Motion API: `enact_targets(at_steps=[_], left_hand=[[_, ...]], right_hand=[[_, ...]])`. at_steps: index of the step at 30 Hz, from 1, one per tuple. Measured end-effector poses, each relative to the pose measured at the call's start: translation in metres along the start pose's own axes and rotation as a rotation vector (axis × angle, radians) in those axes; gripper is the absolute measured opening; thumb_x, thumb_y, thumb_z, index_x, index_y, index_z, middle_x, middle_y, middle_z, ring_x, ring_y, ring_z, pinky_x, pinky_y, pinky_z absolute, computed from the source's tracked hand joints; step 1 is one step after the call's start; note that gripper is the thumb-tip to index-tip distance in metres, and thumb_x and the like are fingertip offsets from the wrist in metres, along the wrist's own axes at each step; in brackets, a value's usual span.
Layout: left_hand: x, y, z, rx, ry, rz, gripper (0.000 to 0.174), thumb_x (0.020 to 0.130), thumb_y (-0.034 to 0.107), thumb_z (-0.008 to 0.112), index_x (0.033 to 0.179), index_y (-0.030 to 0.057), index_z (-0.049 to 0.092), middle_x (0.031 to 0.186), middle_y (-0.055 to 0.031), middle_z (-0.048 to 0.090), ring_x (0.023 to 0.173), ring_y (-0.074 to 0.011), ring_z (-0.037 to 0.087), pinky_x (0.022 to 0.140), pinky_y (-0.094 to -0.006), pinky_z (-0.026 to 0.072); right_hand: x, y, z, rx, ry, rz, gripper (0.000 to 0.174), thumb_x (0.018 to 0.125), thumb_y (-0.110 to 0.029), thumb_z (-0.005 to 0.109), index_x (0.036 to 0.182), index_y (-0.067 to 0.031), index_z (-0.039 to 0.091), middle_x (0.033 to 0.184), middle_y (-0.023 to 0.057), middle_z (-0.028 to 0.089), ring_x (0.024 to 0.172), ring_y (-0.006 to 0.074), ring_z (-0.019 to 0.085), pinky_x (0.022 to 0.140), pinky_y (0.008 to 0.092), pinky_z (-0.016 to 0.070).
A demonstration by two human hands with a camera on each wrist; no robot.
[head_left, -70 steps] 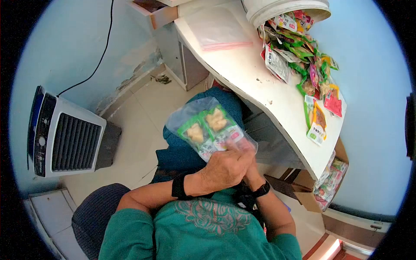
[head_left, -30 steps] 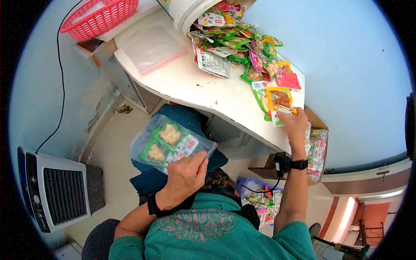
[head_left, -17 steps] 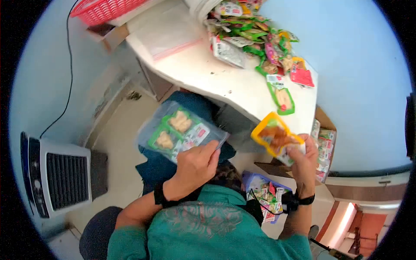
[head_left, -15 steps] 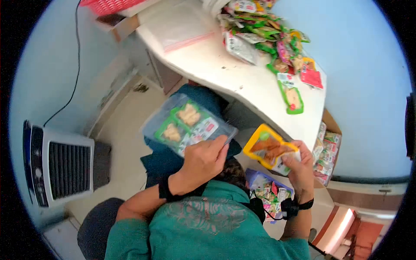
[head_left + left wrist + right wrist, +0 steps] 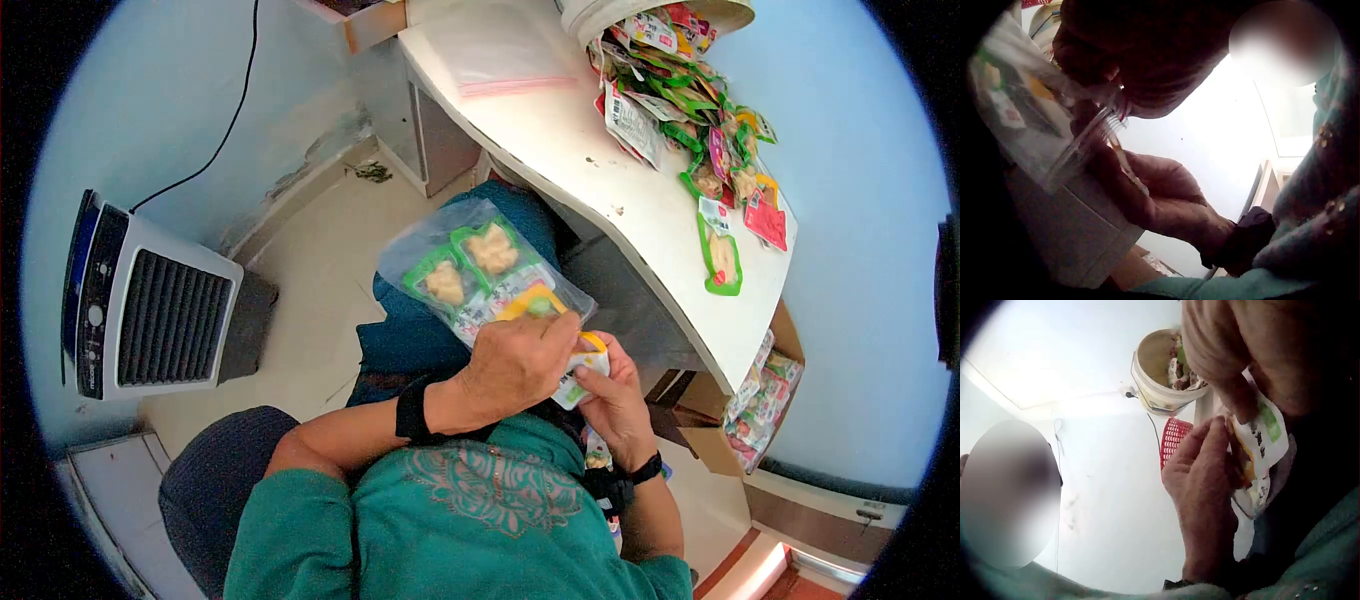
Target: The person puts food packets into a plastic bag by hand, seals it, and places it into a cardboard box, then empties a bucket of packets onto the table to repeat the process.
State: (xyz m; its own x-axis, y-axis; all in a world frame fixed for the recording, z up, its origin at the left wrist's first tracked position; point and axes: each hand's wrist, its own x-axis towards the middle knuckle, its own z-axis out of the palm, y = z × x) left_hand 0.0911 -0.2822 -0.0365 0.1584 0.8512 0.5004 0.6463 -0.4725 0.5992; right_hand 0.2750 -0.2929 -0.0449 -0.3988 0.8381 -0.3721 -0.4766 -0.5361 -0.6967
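My left hand (image 5: 520,365) grips a clear plastic bag (image 5: 405,255) by its mouth, over my lap. Two green-edged snack packets (image 5: 445,283) with pale pieces lie flat inside the bag. Between thumb and fingers, my right hand (image 5: 615,405) pinches the white end of a yellow-edged snack packet (image 5: 570,390). The far part of that packet shows through the bag, and my left fingers cover its middle. In the right wrist view, the left hand (image 5: 1204,481) has its fingertips at the bag's mouth, close to the yellow-edged packet (image 5: 1263,444).
A tipped white bucket (image 5: 735,12) spills a heap of packets (image 5: 690,100) onto the white desk (image 5: 560,150). One green-edged packet (image 5: 720,255) lies near the desk's right end. Flat clear bags (image 5: 500,50) lie at the back. A cardboard box (image 5: 710,450) of packets stands below.
My right hand has picked up the yellow-edged packet from the desk and brought it left to the bag; the packet's far part is now in the bag. My left hand keeps its hold.
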Motion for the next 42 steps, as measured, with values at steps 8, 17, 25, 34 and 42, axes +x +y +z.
enact_targets(at_steps=[8,17,25,34,42], left_hand=[[-0.003,0.0,0.005,0.017,0.005,0.005,0.02,0.086,0.014,0.067,0.103,0.0041,0.067,0.076,-0.0139,0.068,0.066,-0.0284,0.068,0.058,-0.0402,0.0537],[-0.003,-0.002,-0.001,-0.021,0.004,-0.036,0.018,0.084,0.014,0.068,0.099,0.0051,0.066,0.074,-0.0129,0.067,0.064,-0.0289,0.067,0.055,-0.042,0.0512],[-0.002,-0.004,0.002,-0.089,0.03,-0.043,0.022,0.083,0.017,0.068,0.101,0.0059,0.067,0.078,-0.014,0.069,0.067,-0.0308,0.068,0.057,-0.0415,0.0527],[0.004,0.0,-0.007,-0.039,-0.072,-0.101,0.026,0.082,0.013,0.072,0.106,0.0062,0.069,0.082,-0.0153,0.07,0.067,-0.0306,0.068,0.06,-0.0394,0.054],[0.003,0.002,-0.01,-0.032,-0.1,-0.077,0.027,0.082,0.013,0.073,0.106,0.0049,0.066,0.07,-0.0142,0.066,0.062,-0.0307,0.066,0.055,-0.041,0.0508]], right_hand=[[0.048,0.014,0.023,-0.044,-0.108,0.029,0.04,0.096,-0.001,0.051,0.136,-0.0027,0.046,0.128,0.0111,0.057,0.117,0.0204,0.058,0.1,0.0324,0.0483],[0.079,0.031,0.034,-0.561,-0.169,-0.218,0.044,0.094,-0.008,0.057,0.137,-0.0034,0.047,0.125,0.0093,0.057,0.11,0.0183,0.057,0.096,0.0301,0.0473],[0.066,0.03,0.025,-0.733,0.008,-0.356,0.033,0.088,-0.006,0.06,0.121,0.0016,0.06,0.117,0.0086,0.063,0.104,0.0187,0.06,0.096,0.031,0.0471],[0.025,-0.023,0.019,-0.778,0.229,-0.198,0.022,0.09,-0.003,0.065,0.112,0.0007,0.066,0.091,0.0069,0.071,0.078,0.013,0.069,0.066,0.0253,0.0552],[0.019,-0.139,-0.052,-1.76,0.676,-0.969,0.032,0.093,-0.01,0.06,0.123,0.0004,0.06,0.122,0.024,0.061,0.11,0.0389,0.059,0.096,0.0435,0.0468]])
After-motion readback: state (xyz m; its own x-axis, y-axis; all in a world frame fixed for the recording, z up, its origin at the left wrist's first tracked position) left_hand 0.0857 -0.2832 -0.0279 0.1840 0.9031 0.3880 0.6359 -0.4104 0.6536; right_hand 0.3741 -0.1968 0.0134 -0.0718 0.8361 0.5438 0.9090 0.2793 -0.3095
